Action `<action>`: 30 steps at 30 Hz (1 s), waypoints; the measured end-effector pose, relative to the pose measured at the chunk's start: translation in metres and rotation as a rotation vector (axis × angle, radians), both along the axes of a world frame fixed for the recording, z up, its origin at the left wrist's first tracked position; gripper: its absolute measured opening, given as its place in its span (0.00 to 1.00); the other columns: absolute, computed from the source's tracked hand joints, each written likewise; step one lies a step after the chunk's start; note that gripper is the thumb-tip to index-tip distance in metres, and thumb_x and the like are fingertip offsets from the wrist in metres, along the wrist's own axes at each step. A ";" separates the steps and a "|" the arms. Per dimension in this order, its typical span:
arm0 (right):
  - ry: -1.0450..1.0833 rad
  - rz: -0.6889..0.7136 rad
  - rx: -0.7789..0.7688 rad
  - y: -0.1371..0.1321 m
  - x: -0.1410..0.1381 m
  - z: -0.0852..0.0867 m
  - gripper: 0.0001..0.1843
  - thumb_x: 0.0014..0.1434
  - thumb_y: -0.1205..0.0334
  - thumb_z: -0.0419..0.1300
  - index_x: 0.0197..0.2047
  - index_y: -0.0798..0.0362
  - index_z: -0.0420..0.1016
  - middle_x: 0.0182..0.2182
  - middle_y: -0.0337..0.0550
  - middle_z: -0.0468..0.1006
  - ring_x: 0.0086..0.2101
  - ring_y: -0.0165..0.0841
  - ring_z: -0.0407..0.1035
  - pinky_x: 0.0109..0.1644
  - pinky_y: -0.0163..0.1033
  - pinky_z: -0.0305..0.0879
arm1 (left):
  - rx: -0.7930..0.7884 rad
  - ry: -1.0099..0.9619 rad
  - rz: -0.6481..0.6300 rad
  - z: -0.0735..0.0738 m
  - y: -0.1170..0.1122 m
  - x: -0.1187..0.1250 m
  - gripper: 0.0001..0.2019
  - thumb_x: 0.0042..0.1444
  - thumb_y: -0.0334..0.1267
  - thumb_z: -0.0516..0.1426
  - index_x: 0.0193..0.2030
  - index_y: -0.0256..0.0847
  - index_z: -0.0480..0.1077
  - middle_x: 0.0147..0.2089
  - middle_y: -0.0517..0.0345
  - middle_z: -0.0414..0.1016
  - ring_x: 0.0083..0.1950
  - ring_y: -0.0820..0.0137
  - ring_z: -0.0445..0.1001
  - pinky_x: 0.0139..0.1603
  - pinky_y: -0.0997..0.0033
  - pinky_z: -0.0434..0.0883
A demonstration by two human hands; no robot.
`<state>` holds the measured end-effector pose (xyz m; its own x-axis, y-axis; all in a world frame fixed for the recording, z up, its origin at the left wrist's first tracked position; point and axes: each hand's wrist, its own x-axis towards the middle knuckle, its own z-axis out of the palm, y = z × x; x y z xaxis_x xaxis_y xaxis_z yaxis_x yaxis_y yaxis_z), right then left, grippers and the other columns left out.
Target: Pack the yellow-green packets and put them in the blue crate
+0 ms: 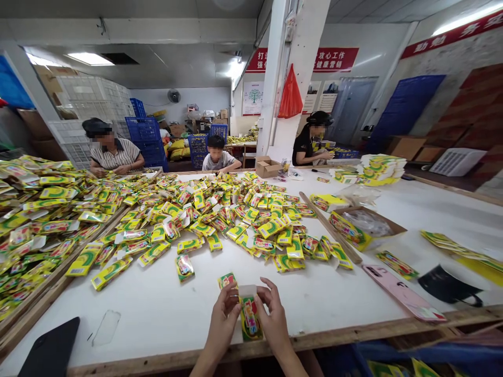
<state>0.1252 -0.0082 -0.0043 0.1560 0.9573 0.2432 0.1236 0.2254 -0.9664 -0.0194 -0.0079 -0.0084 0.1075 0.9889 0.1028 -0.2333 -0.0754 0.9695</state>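
Observation:
My left hand (223,312) and my right hand (274,309) both pinch one small yellow-green packet (250,319) with a white flap at its top, held just above the near edge of the white table (157,309). A second small packet (227,280) lies right behind my left fingers. A wide heap of the same yellow-green packets (220,214) covers the middle of the table beyond my hands.
A pink phone (401,293) and a black pouch (448,285) lie at the right. An open cardboard box (365,222) sits behind a wooden strip (330,228). A dark tablet (51,351) lies near left. Three people sit at the far side.

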 end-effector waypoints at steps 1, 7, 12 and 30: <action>-0.005 0.014 -0.010 0.000 0.002 0.001 0.20 0.59 0.54 0.55 0.53 0.53 0.64 0.39 0.47 0.77 0.38 0.37 0.73 0.43 0.39 0.70 | 0.004 0.032 0.002 0.000 0.000 0.001 0.21 0.54 0.41 0.58 0.55 0.44 0.65 0.48 0.50 0.75 0.47 0.63 0.75 0.51 0.62 0.70; -0.102 0.064 0.005 -0.002 0.014 0.005 0.11 0.58 0.55 0.56 0.36 0.54 0.73 0.34 0.46 0.78 0.36 0.37 0.73 0.40 0.38 0.69 | 0.107 0.262 0.059 0.009 -0.003 0.008 0.09 0.55 0.41 0.56 0.40 0.41 0.72 0.43 0.51 0.75 0.46 0.62 0.74 0.48 0.64 0.70; -0.146 0.098 0.028 -0.006 0.016 0.009 0.10 0.57 0.55 0.58 0.37 0.53 0.73 0.38 0.48 0.77 0.39 0.38 0.72 0.41 0.37 0.68 | 0.108 0.343 0.111 0.016 -0.007 0.015 0.10 0.56 0.43 0.56 0.38 0.40 0.72 0.41 0.51 0.76 0.43 0.62 0.74 0.47 0.64 0.70; -0.177 0.091 -0.035 -0.002 0.015 0.019 0.13 0.58 0.51 0.56 0.30 0.52 0.69 0.26 0.40 0.72 0.28 0.33 0.67 0.33 0.35 0.65 | 0.064 0.305 0.122 0.007 -0.005 0.019 0.10 0.57 0.43 0.55 0.36 0.38 0.72 0.34 0.54 0.76 0.37 0.66 0.73 0.40 0.68 0.69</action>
<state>0.1406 -0.0099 0.0147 0.0263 0.9739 0.2256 0.2724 0.2102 -0.9389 -0.0002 -0.0129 -0.0017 0.0244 0.9890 0.1461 0.0814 -0.1476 0.9857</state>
